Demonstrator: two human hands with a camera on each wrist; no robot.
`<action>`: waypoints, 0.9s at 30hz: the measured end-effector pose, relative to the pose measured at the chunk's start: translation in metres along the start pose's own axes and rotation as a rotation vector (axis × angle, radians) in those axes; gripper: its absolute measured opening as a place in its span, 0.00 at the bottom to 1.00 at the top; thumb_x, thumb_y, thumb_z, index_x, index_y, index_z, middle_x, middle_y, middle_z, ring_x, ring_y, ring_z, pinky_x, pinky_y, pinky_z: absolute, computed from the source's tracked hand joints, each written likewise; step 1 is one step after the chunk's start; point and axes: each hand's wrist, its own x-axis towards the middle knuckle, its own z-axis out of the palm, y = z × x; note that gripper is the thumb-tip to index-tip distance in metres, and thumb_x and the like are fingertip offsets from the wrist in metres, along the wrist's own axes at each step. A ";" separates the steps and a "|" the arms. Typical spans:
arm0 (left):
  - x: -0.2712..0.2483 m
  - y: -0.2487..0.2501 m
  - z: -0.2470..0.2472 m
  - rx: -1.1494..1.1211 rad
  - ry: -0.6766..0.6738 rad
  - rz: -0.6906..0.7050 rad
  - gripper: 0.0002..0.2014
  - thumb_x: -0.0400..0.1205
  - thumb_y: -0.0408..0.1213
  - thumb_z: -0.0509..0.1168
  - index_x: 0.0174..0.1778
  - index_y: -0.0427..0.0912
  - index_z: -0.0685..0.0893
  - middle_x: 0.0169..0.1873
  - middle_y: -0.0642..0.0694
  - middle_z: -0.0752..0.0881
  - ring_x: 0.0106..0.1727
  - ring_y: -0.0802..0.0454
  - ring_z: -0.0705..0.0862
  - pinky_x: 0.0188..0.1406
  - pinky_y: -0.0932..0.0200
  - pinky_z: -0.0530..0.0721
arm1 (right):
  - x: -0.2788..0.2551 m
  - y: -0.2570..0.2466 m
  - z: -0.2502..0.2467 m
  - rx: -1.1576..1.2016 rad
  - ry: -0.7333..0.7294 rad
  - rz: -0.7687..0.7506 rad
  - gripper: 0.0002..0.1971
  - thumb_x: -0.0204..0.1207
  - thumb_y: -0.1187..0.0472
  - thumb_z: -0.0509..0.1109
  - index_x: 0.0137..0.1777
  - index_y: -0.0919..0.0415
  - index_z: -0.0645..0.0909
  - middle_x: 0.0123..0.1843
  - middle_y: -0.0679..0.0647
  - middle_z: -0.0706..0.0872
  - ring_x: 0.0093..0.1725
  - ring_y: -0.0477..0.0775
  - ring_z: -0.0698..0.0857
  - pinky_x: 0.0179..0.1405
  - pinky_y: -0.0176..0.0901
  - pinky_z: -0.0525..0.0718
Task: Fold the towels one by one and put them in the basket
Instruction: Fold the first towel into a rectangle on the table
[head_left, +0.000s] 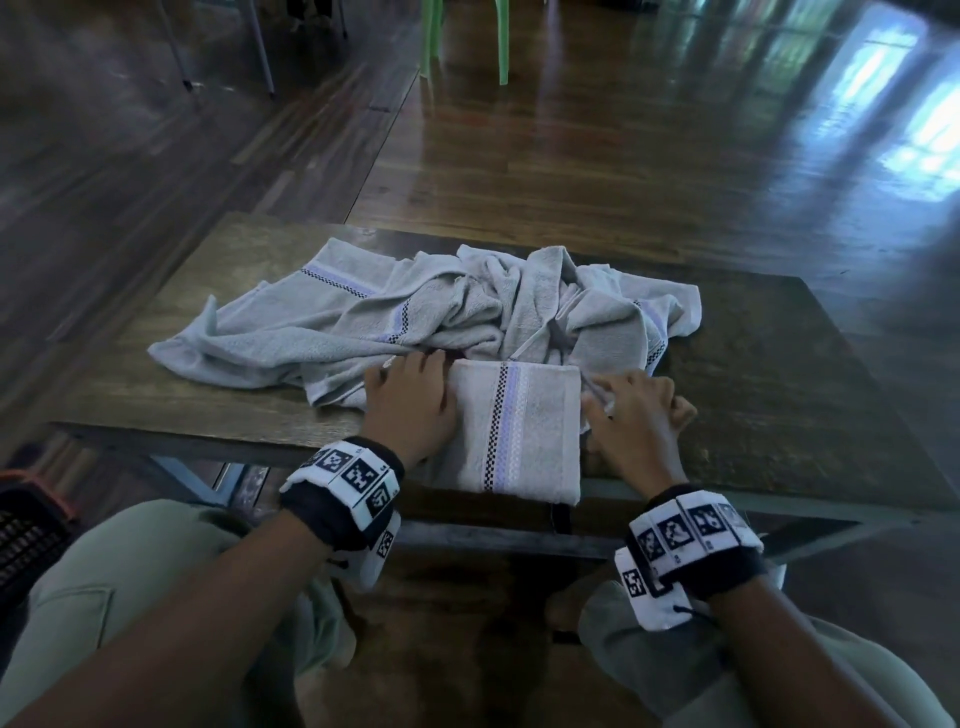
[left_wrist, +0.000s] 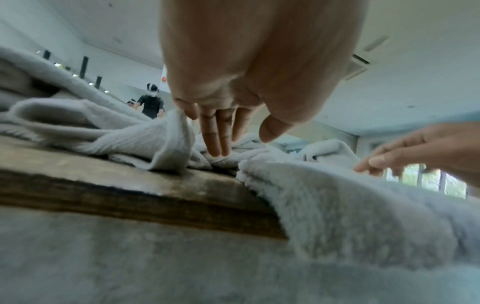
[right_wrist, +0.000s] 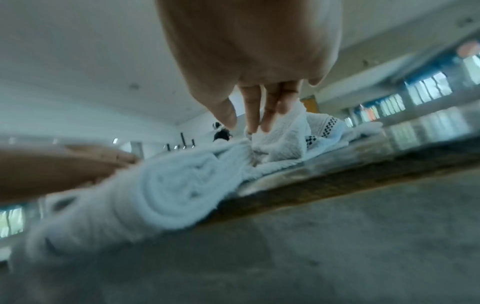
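A folded grey towel (head_left: 519, 431) with a checked and lilac stripe lies at the table's near edge and hangs a little over it; the folded towel (left_wrist: 350, 205) fills the lower right of the left wrist view, and its layered end (right_wrist: 161, 195) shows in the right wrist view. My left hand (head_left: 410, 400) lies flat along its left side, fingers (left_wrist: 218, 139) straight and touching loose cloth. My right hand (head_left: 634, 415) sits at its right side, and the right hand (right_wrist: 249, 115) pinches a raised fold of a loose towel (right_wrist: 285, 131). Behind lies a crumpled pile of towels (head_left: 415, 312).
The wooden table (head_left: 779, 389) is bare on its right part and front left corner. A dark basket with an orange rim (head_left: 26, 535) stands on the floor at my left, beside my knee. Green chair legs (head_left: 467, 41) stand far behind. A person (left_wrist: 150, 105) stands in the distance.
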 end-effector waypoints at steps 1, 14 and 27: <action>-0.001 -0.001 -0.003 -0.055 0.003 -0.015 0.21 0.83 0.45 0.52 0.72 0.41 0.69 0.65 0.42 0.78 0.68 0.42 0.74 0.70 0.42 0.62 | 0.000 0.002 0.000 0.067 -0.013 0.049 0.12 0.78 0.47 0.61 0.56 0.45 0.82 0.52 0.45 0.82 0.57 0.46 0.68 0.63 0.51 0.57; 0.010 -0.004 0.004 -0.333 -0.281 -0.197 0.13 0.79 0.49 0.62 0.36 0.43 0.74 0.35 0.46 0.78 0.48 0.41 0.81 0.52 0.46 0.79 | 0.003 -0.002 0.011 0.414 -0.310 0.296 0.19 0.73 0.46 0.69 0.33 0.63 0.81 0.32 0.53 0.80 0.35 0.50 0.79 0.42 0.46 0.71; -0.005 0.013 -0.015 -0.759 -0.240 -0.286 0.10 0.80 0.42 0.64 0.44 0.40 0.72 0.36 0.46 0.77 0.39 0.51 0.76 0.35 0.58 0.73 | -0.004 -0.016 0.001 0.728 -0.317 0.355 0.09 0.76 0.59 0.66 0.38 0.65 0.78 0.40 0.60 0.85 0.42 0.57 0.85 0.44 0.50 0.80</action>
